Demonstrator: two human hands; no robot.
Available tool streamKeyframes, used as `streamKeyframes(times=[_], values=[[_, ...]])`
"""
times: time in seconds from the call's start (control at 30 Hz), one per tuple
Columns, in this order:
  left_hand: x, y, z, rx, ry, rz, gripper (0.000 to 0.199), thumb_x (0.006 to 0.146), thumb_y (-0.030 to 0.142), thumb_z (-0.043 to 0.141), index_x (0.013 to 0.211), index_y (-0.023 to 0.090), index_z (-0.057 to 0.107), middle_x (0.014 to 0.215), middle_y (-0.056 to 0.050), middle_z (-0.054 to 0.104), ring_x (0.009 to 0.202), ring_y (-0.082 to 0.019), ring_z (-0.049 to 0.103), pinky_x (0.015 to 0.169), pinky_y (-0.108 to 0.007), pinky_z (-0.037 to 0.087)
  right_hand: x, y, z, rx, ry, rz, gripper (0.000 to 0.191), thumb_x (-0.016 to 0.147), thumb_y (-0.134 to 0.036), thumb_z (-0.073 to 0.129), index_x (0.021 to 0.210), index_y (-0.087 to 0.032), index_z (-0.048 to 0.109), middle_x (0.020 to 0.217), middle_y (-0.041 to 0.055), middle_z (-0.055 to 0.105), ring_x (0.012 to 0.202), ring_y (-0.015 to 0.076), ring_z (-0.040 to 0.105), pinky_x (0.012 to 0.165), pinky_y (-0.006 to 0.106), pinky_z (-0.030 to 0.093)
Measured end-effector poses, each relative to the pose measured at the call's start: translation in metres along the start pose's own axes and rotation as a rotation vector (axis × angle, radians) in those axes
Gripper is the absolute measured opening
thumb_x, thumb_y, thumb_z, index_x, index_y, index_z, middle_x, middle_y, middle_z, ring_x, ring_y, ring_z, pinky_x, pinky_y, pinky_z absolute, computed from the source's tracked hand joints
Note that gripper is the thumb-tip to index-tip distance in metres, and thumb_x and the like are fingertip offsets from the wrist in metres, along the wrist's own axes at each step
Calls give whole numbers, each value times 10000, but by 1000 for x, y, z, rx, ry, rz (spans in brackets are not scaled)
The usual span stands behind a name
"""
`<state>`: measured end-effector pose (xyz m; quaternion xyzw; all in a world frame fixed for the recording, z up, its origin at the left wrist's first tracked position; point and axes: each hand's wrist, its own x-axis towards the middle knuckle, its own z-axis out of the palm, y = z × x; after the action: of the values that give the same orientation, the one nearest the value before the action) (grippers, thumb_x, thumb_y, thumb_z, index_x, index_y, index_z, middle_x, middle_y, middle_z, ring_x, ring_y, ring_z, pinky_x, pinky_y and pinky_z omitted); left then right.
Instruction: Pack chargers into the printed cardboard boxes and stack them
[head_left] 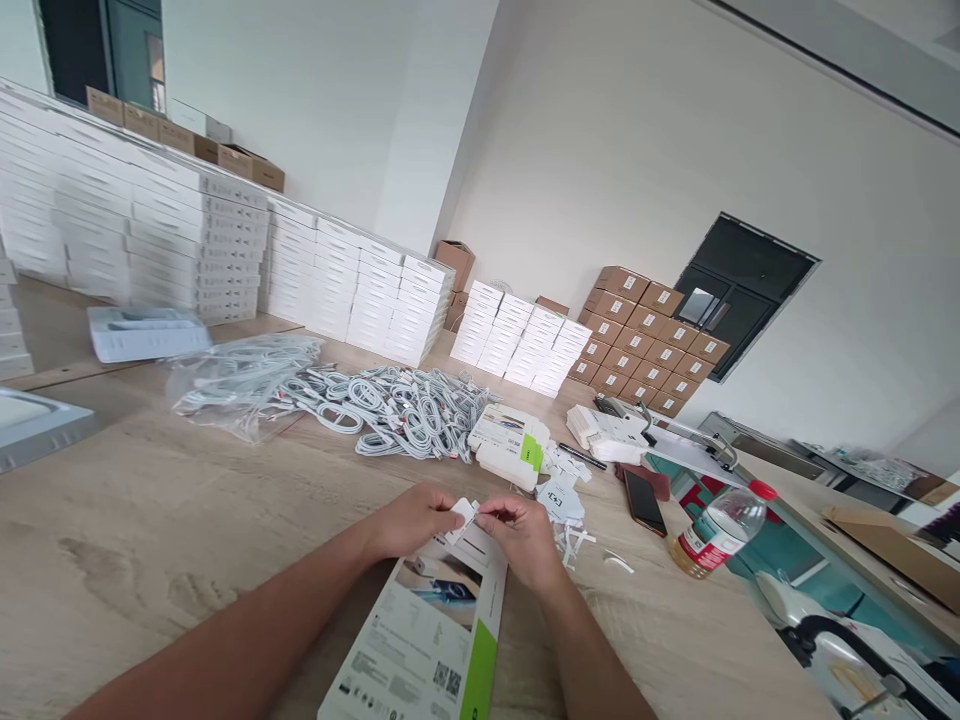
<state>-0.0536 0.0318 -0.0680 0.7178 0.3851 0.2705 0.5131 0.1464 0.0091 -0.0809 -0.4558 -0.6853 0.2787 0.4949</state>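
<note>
My left hand [424,518] pinches a small white card tag [465,515] between thumb and fingers, above the upper end of a printed box. On the tag's right edge, the fingertips of my right hand [521,535] are closed together; what exactly they grip is too small to make out. The white and green printed box [420,640] lies on the table beneath both hands, with a product photo and a QR code facing up. Right of my hands lie white cut-out cards [561,500] and thin white strips [574,545].
Coiled grey cables [420,410] lie ahead, beside a clear plastic bag [247,385] of cables. Flattened cartons [514,440], a phone [645,500] and a red-capped bottle [724,530] are to the right. Stacked white boxes [165,220] line the back; brown cartons [637,340] stand beyond.
</note>
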Motion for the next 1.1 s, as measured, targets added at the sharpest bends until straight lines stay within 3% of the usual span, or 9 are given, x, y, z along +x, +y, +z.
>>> streamKeyframes(times=[0.1,0.3,0.9,1.1], values=[[0,0,0,-17,2,-7,306,736,457,598,619,177,554,576,28,445,552,-128,357,537,-257,253,-1,0,1,-13,-1,-30,63,727,-211,696,726,-234,754,768,22,751,716,190,672,686,305,539],[0,2,0,-35,-7,4,345,724,506,613,632,175,577,615,12,491,603,-147,396,558,-254,286,-1,4,3,-43,3,-79,162,745,-186,697,886,-231,762,813,19,761,724,182,683,711,307,559],[2,-4,-1,8,-7,-2,305,757,456,603,645,172,583,598,26,470,570,-131,385,557,-247,275,-2,-5,-1,-146,-40,-114,106,797,-219,678,825,-255,774,803,15,764,721,199,689,697,328,555],[4,-6,-1,18,-4,-19,315,750,455,604,609,177,561,568,28,446,537,-118,352,515,-241,243,0,1,3,-18,-17,22,44,743,-246,708,734,-231,748,701,4,729,636,176,648,615,291,526]])
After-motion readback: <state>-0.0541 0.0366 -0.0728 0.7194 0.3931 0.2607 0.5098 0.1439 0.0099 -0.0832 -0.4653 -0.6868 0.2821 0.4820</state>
